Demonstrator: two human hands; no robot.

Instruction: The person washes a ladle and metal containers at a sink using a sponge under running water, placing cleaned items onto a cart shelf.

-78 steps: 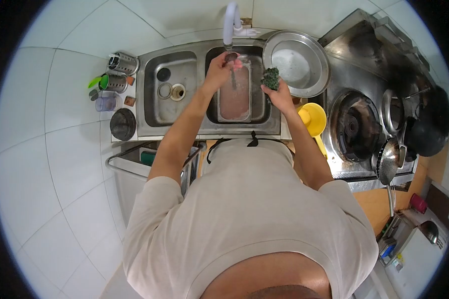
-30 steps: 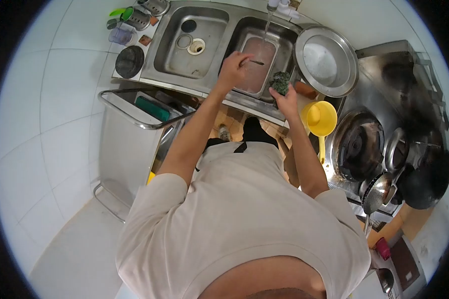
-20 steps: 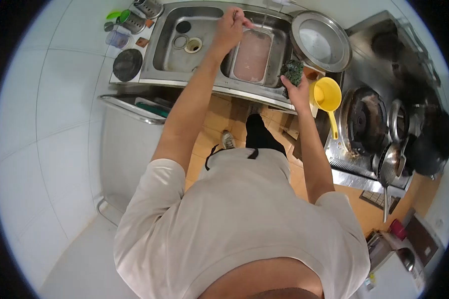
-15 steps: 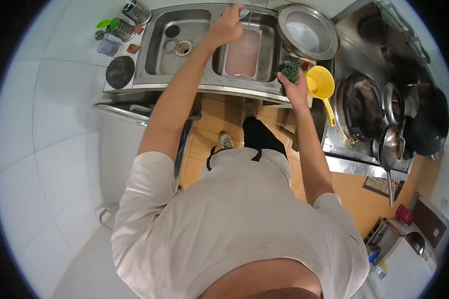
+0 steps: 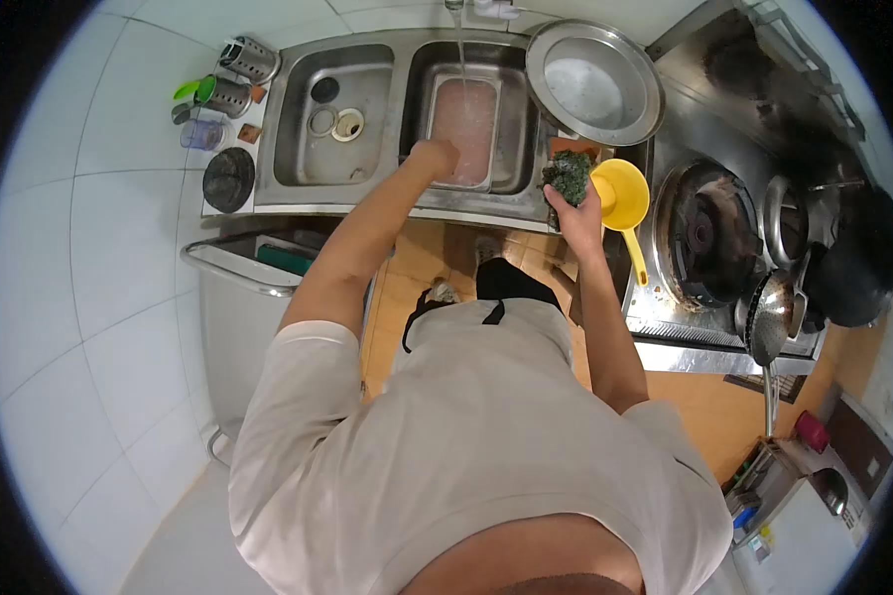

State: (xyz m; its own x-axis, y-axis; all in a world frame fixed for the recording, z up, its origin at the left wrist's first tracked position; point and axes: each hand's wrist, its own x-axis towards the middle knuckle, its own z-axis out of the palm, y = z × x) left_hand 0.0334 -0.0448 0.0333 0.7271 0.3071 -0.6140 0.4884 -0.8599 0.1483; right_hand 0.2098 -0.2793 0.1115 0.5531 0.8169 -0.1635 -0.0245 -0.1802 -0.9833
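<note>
Left hand [image 5: 435, 158]: I cannot tell your grip; tray [image 5: 495, 134] beneath.
Right hand [image 5: 577, 210]: you clamp green scrubber [image 5: 570, 175]; yellow dipper [image 5: 621, 195] beside.

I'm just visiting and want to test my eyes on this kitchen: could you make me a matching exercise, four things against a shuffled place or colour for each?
Things
1. Dark green bundle
2. Rectangular tray
3. Wide round metal bowl
4. Long-handled dipper

Places or colour
A. Bright yellow
B. In the right-hand sink basin, under running water
C. In the person's right hand
D. By the sink's far right corner

Right pairs: 1-C; 2-B; 3-D; 4-A
</note>
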